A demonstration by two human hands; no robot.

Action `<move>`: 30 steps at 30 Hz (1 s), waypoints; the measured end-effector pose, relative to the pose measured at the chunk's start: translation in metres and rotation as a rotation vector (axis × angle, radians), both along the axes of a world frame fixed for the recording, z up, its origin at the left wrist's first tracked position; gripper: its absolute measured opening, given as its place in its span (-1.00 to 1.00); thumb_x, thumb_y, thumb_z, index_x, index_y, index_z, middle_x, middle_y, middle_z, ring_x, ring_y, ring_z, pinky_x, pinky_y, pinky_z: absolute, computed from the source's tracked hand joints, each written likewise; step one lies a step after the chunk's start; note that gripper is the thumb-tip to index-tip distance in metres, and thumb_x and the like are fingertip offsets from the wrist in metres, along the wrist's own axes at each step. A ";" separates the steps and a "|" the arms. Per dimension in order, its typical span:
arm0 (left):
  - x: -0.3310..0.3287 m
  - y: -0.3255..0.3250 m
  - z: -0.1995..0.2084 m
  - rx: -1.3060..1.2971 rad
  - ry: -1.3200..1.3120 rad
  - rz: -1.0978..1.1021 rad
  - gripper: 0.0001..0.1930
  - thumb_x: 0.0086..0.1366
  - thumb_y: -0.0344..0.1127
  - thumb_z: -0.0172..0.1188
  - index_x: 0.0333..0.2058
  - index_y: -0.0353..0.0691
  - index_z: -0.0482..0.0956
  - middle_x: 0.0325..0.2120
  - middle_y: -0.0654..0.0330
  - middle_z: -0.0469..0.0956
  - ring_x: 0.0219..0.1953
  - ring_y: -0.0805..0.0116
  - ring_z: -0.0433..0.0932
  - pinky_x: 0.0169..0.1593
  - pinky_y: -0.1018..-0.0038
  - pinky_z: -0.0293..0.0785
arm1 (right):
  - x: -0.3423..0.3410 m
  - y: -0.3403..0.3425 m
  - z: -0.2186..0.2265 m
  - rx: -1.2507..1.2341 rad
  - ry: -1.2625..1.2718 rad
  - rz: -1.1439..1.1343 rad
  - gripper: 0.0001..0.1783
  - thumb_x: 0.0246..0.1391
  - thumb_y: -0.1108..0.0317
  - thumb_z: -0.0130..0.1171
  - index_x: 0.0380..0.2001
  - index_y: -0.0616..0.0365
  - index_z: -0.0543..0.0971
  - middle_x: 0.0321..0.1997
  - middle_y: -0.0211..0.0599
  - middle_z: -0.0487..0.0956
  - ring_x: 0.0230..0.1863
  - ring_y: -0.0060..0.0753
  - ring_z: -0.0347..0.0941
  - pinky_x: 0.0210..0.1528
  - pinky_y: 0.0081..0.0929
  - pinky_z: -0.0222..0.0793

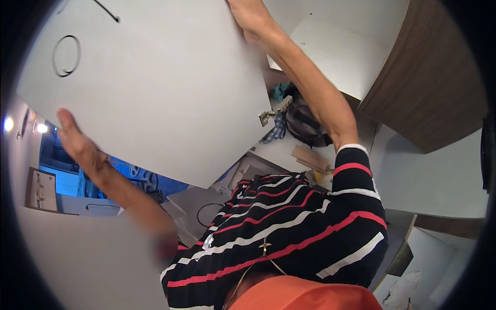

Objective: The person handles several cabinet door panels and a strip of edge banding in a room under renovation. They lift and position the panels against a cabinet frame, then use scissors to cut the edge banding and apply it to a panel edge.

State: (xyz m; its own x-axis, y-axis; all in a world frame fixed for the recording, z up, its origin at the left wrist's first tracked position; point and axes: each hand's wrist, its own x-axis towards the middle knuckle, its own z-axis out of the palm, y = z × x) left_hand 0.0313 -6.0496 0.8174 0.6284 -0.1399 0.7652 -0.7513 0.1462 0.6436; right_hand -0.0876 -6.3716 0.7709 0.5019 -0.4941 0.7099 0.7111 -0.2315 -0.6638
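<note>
**Overhead panel, both hands on its edges**

Nearest the camera, low in the frame: an orange collar edge [305, 294] and a black shirt with red and white stripes [299, 222], a small pendant [265, 246] hanging over it.

From there both forearms run up and away to a large white panel [155, 93], which fills the upper left of the view and sits tilted, its lower corner pointing down toward the chest.

- Left hand [77, 142]: at the panel's lower left edge, thumb laid flat up against the white face; the other fingers go behind the board (out of sight, so the grip itself cannot be judged beyond the thumb pressing on).
- Right hand [253, 20]: at the panel's upper right edge, close to the top of the frame. Only the heel and wrist show; whether the fingers are spread or curled over the edge, I cannot tell.
- Metal hinge [274, 111]: fixed at the panel's right edge, between the two hands, just beside the right forearm.
- Round bored recess [66, 56] in the panel face, near its upper left.

Farther off, past the panel's right edge: a dark bag [307, 126], wood offcuts [310, 157], and a brown wood-grain cabinet [429, 88] at the upper right.
</note>
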 end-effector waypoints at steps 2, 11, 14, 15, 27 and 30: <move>0.000 0.009 0.013 -0.021 0.026 -0.032 -0.43 0.46 0.01 0.01 0.12 -0.48 0.37 -0.07 -0.05 0.53 -0.11 0.22 0.57 -0.05 0.43 0.52 | -0.004 0.001 0.016 -0.082 0.013 0.040 -0.28 0.40 -0.16 -0.26 0.01 0.44 0.41 -0.01 0.08 0.44 0.10 -0.16 0.36 0.23 -0.21 0.25; -0.024 -0.013 0.043 -0.114 -0.201 0.026 -0.46 0.48 -0.11 0.01 0.20 -0.46 0.28 0.08 -0.02 0.45 0.07 0.28 0.48 0.13 0.43 0.41 | 0.003 -0.011 0.069 -0.036 -0.009 -0.054 -0.36 0.33 -0.16 -0.03 0.02 0.30 0.51 -0.08 -0.33 0.51 -0.05 -0.48 0.37 0.16 -0.48 0.26; -0.028 -0.034 0.044 -0.148 -0.235 -0.068 -0.49 0.49 -0.15 0.00 0.23 -0.43 0.26 0.11 0.01 0.44 0.11 0.28 0.44 0.19 0.40 0.34 | 0.012 -0.031 0.082 -0.022 0.074 -0.064 -0.33 0.32 -0.16 -0.02 0.07 0.33 0.49 -0.01 -0.28 0.50 0.03 -0.44 0.36 0.20 -0.43 0.24; -0.029 -0.040 0.042 -0.148 -0.212 -0.100 -0.49 0.49 -0.15 0.00 0.23 -0.42 0.26 0.10 0.01 0.44 0.12 0.28 0.43 0.20 0.39 0.33 | 0.016 -0.037 0.082 0.035 0.163 -0.075 -0.31 0.32 -0.16 -0.02 0.09 0.34 0.48 0.02 -0.26 0.50 0.06 -0.42 0.35 0.22 -0.41 0.22; -0.018 -0.073 0.055 -0.171 -0.298 -0.046 -0.61 0.47 -0.08 0.04 -0.06 -0.38 0.46 -0.24 0.19 0.50 -0.17 0.46 0.40 -0.02 0.44 0.35 | 0.007 -0.067 0.110 -0.381 0.300 -0.273 -0.06 0.28 -0.32 -0.12 0.25 0.46 0.32 0.31 0.12 0.36 0.33 -0.07 0.25 0.35 -0.17 0.12; -0.022 -0.073 0.058 -0.159 -0.332 -0.003 -0.61 0.46 -0.07 0.05 -0.10 -0.38 0.47 -0.25 0.19 0.50 -0.19 0.49 0.40 -0.05 0.46 0.35 | 0.016 -0.062 0.111 -0.285 0.223 -0.309 -0.08 0.28 -0.34 -0.16 0.19 0.43 0.41 0.19 0.10 0.48 0.28 -0.06 0.33 0.31 -0.15 0.20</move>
